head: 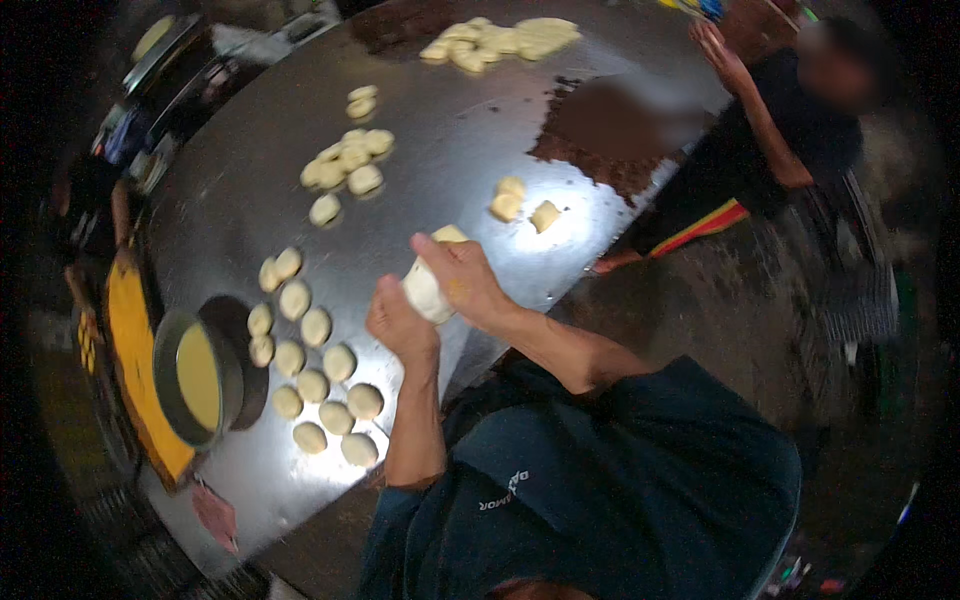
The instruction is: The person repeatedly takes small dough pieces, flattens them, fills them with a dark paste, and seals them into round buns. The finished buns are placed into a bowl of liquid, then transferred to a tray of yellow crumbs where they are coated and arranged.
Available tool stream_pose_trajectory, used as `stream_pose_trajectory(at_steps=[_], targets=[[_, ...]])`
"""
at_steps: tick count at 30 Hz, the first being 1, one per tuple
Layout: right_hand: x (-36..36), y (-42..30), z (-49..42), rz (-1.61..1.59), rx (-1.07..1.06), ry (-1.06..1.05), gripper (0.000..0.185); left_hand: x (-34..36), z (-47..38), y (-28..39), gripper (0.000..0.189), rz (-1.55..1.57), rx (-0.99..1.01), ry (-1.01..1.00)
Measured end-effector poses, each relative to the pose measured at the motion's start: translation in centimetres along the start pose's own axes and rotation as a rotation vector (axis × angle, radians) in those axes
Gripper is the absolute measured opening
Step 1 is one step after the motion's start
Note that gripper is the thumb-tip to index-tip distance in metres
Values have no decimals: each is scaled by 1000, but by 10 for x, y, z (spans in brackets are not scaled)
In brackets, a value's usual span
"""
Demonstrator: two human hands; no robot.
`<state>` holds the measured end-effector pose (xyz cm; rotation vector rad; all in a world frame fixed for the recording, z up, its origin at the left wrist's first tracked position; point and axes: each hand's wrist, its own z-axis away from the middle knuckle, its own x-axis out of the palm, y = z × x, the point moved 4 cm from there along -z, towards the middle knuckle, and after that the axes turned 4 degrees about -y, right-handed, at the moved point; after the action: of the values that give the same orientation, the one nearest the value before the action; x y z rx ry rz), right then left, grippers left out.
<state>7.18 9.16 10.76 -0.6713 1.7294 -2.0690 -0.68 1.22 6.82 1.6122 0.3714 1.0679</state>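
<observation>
Both my hands grip a pale piece of dough (426, 295) above the near part of a metal worktable (431, 161). My left hand (403, 321) holds its left side, thumb raised. My right hand (466, 283) wraps the right side and covers much of it. A yellowish end of the dough shows past my right fingers. Several round dough balls (313, 386) lie on the metal to the left of my left hand. Beyond my hands sit two touching filled-looking lumps (508, 199) and a separate squarish one (545, 217).
A deep pot of yellow liquid (199, 375) stands at left beside a yellow board (135, 367). Farther off are more dough pieces (349, 157), a flattened dough heap (502, 41) and a brown crumbly mass (619, 127). Other people work at the right and left edges. A pink cloth (214, 517) lies near the front corner.
</observation>
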Motion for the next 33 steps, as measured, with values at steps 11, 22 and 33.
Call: stream_pose_trajectory(at_steps=[11, 22, 33], targets=[[-209, 73, 3, 1177, -49, 227, 30, -24, -29, -79, 27, -234, -524, -217], [-390, 108, -66, 1243, 332, 539, 37, -30, -40, -62, 24, -344, -498, -212], [-333, 97, -32, 1238, -44, 565, 21, -78, -15, -29, 29, -137, -487, -49]])
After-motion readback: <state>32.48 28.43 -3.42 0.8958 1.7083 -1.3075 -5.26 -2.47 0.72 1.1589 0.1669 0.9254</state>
